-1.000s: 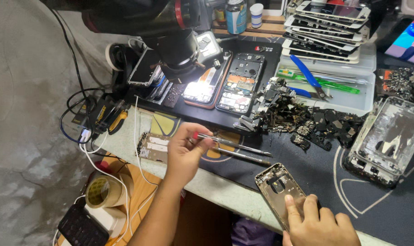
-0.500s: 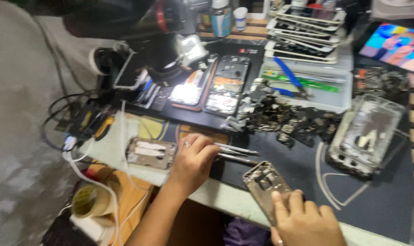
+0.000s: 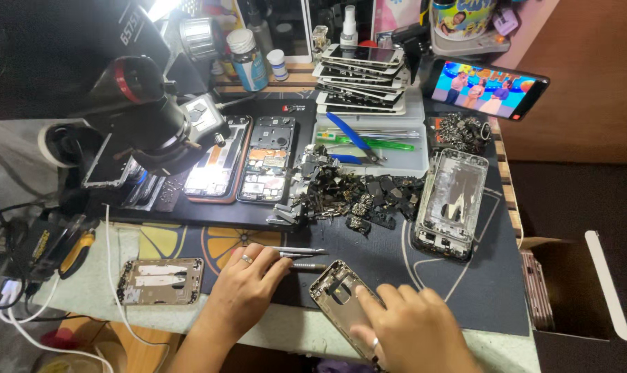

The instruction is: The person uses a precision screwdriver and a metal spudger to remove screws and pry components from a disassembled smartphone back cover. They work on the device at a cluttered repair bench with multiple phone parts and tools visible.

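My left hand rests on the dark work mat with its fingers closed around metal tweezers, and a thin screwdriver lies right beside them. My right hand presses down on a bare metal phone frame at the near edge of the mat. A pile of small dark phone parts lies just beyond both hands.
A second bare frame lies at left, a larger one at right. Two opened phones sit under a black microscope. Stacked phones, a tool tray, bottles, a playing phone screen, a cardboard box.
The view has swung to the right and closer. My left hand has shifted right with the tweezers, nearer the frame under my right hand.
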